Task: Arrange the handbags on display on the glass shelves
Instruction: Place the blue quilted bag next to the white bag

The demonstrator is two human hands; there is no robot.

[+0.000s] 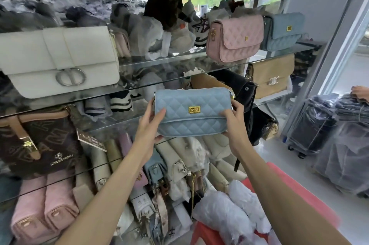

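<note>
- A quilted blue handbag with a gold clasp was held upright in front of the glass shelf.
- Its left end was gripped by the left hand, thumb laid on the front.
- Its right end was pinched by the right hand.
- Above it, on the glass shelf, a pink handbag and a second blue handbag were stood side by side.

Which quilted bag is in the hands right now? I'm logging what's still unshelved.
The light blue quilted bag with the gold clasp, gripped by left hand and right hand; the pink bag and other blue bag sit shelved.
</note>
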